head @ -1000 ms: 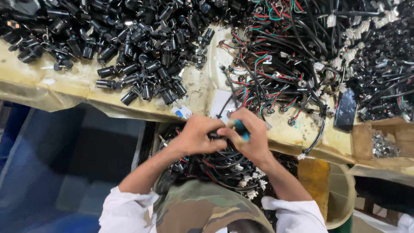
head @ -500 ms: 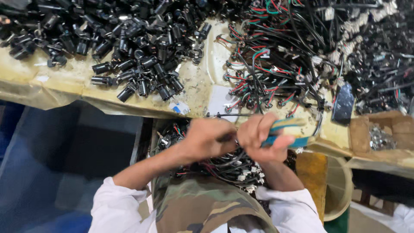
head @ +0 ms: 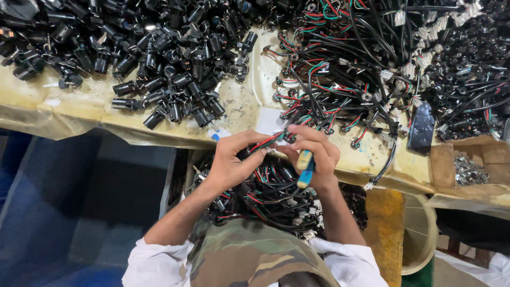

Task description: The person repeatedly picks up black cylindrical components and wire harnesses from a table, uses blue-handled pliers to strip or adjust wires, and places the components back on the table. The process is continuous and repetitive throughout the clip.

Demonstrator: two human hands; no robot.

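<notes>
Left hand [head: 231, 162]: grip pinched on a short bundle of red, green and black wires [head: 267, 142], thumb and fingers pressed together on it at the near edge of the desk [head: 249, 106].

Right hand [head: 314, 154]: fingers curled shut around a small tool with a yellow and blue handle [head: 304, 167], the handle pointing down toward the person. The fingertips of this hand also meet the same wire bundle, touching the left hand's fingertips. The tool's working end is hidden behind the fingers.

The bundle sits between both hands, just above the near desk edge, over a bin of black wired parts [head: 271, 194] that lies below the desk against the person's body.

On the desk, far left: a heap of black cylindrical sockets [head: 159, 58]. Far centre and right: a tangle of black cables with red and green leads [head: 345, 69]. A dark flat phone-like object [head: 422, 127] lies to the right of the hands. Near right: a cardboard box holding small metal pieces [head: 467, 167].
</notes>
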